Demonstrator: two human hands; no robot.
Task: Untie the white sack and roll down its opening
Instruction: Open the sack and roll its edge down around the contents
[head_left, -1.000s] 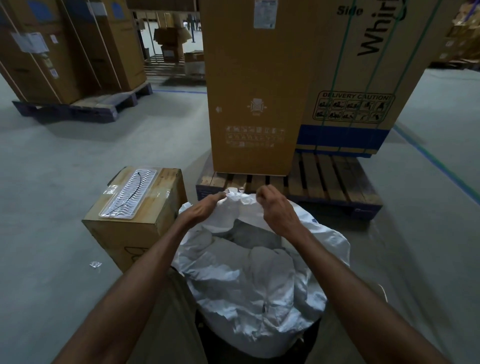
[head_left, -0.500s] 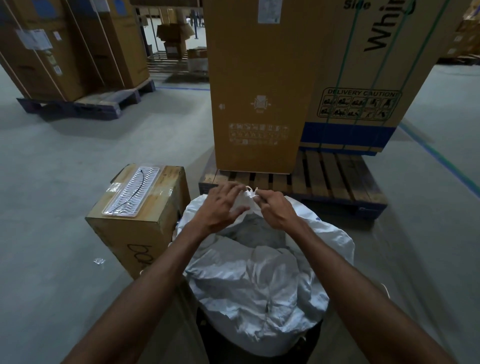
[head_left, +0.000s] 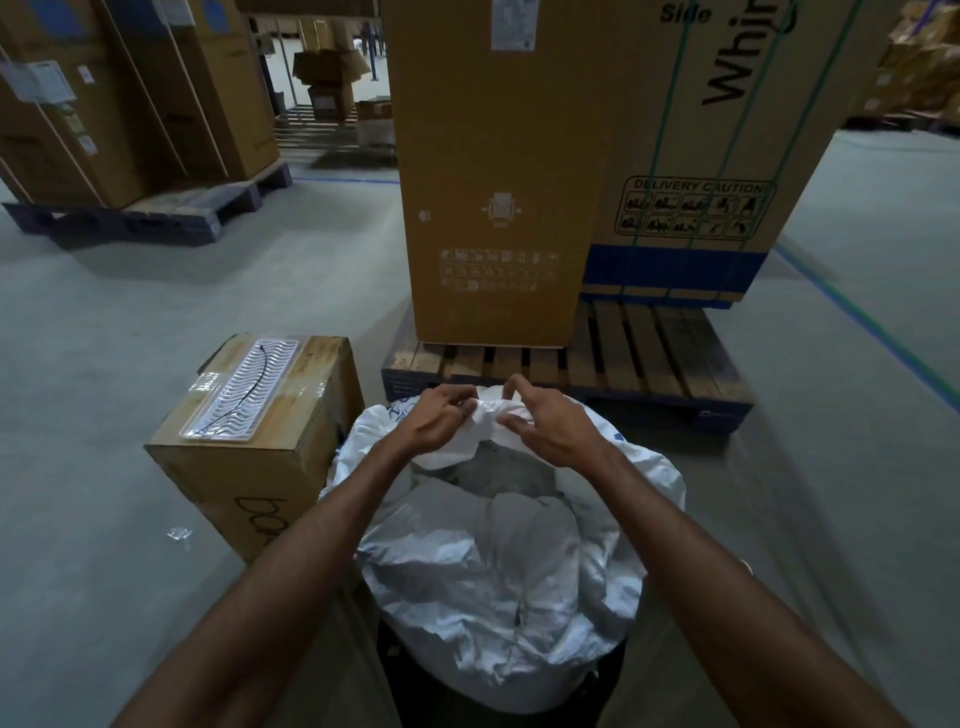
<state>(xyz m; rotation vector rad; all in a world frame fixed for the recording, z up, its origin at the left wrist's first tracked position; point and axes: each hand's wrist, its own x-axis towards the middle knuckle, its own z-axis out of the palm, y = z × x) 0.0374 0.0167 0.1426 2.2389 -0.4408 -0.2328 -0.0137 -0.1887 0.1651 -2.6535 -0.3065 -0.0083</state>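
A bulging white woven sack (head_left: 498, 571) stands on the floor right in front of me, its crumpled fabric gathered into a bunched neck (head_left: 485, 415) at the far side. My left hand (head_left: 441, 421) pinches that bunch from the left. From the right, my right hand (head_left: 545, 423) holds the same bunch with thumb and lower fingers, its index finger lifted. The tie itself is hidden between my fingers. Both forearms reach over the sack.
A brown carton (head_left: 254, 441) with a clear plastic tray on top touches the sack's left side. Just beyond stands a wooden pallet (head_left: 649, 364) bearing tall appliance cartons (head_left: 498, 171). More palletised cartons (head_left: 130, 104) stand at the far left. The floor is grey concrete.
My hands have drawn closer together on the sack's neck. The short tie ends seen sticking up half a second ago are no longer visible, and my right index finger has lifted.
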